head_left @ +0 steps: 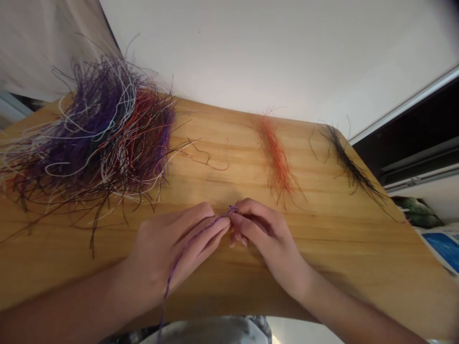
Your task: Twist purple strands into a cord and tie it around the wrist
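On the pine tabletop point(229, 181), far from the edge nearest the person, lies a tangled heap of purple, white and orange threads point(96, 134). Nearer, the left hand point(168, 248) and right hand point(261, 239) pinch a purple cord point(201, 230) between close fingertips point(234, 220), its tail trailing past the left palm.

Nothing you can read shows here; the blue-and-white sheet point(443, 249) at the right edge of your view might carry print, but it's too blurred to tell.

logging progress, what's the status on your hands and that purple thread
Left hand and right hand pinching purple thread. Its tail hangs below left hand. Mixed thread pile left on wooden table; orange bunch, black bunch beyond hands.
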{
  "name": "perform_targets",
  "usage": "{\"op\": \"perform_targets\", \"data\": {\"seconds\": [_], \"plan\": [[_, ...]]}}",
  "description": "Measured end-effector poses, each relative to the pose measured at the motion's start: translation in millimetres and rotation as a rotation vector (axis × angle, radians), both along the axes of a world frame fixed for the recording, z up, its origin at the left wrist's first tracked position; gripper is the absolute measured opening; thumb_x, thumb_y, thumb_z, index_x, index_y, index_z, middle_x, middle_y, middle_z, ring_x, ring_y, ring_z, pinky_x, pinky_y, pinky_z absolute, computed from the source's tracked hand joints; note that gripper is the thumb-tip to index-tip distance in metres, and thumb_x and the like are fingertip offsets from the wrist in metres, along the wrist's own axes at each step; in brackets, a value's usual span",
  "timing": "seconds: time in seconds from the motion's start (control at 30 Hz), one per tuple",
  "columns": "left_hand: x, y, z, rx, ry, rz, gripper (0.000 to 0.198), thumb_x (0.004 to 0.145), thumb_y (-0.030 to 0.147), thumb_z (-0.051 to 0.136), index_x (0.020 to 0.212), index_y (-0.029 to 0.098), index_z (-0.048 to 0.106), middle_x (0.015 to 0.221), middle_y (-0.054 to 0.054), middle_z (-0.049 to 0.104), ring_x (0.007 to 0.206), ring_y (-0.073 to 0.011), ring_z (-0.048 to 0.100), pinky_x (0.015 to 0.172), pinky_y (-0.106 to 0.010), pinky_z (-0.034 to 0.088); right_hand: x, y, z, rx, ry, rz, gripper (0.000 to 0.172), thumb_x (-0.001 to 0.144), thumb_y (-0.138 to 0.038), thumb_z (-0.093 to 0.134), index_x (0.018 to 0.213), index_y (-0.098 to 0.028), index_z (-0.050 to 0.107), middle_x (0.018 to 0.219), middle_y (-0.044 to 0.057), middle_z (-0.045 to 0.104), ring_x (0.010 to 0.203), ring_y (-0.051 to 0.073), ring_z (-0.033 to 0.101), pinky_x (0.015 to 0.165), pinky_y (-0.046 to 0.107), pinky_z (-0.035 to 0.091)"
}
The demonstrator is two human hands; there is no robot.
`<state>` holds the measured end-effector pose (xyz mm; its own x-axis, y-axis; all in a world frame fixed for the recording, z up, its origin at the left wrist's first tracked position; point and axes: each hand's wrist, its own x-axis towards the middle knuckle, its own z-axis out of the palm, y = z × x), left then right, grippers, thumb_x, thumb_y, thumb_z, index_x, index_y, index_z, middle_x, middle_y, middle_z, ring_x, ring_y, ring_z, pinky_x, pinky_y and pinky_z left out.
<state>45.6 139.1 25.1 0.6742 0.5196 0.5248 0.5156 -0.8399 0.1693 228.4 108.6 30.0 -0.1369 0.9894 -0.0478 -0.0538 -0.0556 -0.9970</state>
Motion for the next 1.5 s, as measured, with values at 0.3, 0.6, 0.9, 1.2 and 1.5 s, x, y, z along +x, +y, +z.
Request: {"op": "perform_targets", "data": {"seconds": [0.3,0.6,0.9,1.2,1.5], "plan": [[7.0,-27.7,-6.3,0.098,-0.122,-0.105,0.026,0.098,0.010,0.039,0.107,0.014,0.063,0.078,0.000,0.067,0.074,-0.0170,0.062,0.078,-0.035,0.046,-1.2,-3.0,0.9,0.044,-0.092,-0.069,0.022,0.092,-0.024,0.055,0.071,-0.018,0.056,0.066,-0.003,0.052,0.061,0.009,0.050,0.057,0.020,0.042],[4.6,5.8,6.4,-0.532,-0.245,0.026,0.024,0.097,0.019,0.041,0.075,0.018,0.052,0.063,0.005,0.054,0.056,-0.0087,0.051,0.054,-0.021,0.039,1.2,-3.0,0.3,0.064,-0.009,-0.016,0.020,0.095,-0.027,0.053,0.077,-0.018,0.057,0.067,-0.004,0.053,0.060,0.007,0.050,0.060,0.019,0.046],[5.9,18.5,-2.8,-1.707,-0.518,-0.356,0.022,0.096,0.029,0.050,0.086,0.013,0.061,0.064,0.003,0.059,0.054,-0.0059,0.053,0.051,-0.014,0.044,-0.6,-7.1,3.5,0.119,-0.005,0.047,0.019,0.097,-0.024,0.051,0.080,-0.018,0.057,0.072,-0.003,0.053,0.066,0.007,0.052,0.062,0.021,0.042],[5.2,21.9,-1.5,-1.841,-0.523,-0.404,0.023,0.094,0.032,0.055,0.087,0.013,0.065,0.064,0.002,0.061,0.055,-0.0051,0.055,0.054,-0.014,0.046,0.3,-9.2,4.7,0.108,0.052,0.051,0.018,0.096,-0.023,0.052,0.080,-0.018,0.056,0.071,-0.004,0.053,0.065,0.007,0.052,0.062,0.021,0.041],[6.0,20.0,0.8,-1.826,-0.539,-0.395,0.023,0.095,0.031,0.054,0.087,0.013,0.065,0.064,0.002,0.059,0.056,-0.0056,0.055,0.056,-0.015,0.046,0.6,-9.2,7.0,0.119,0.047,0.056,0.019,0.097,-0.024,0.051,0.080,-0.018,0.057,0.071,-0.003,0.053,0.065,0.007,0.051,0.060,0.022,0.040]]}}
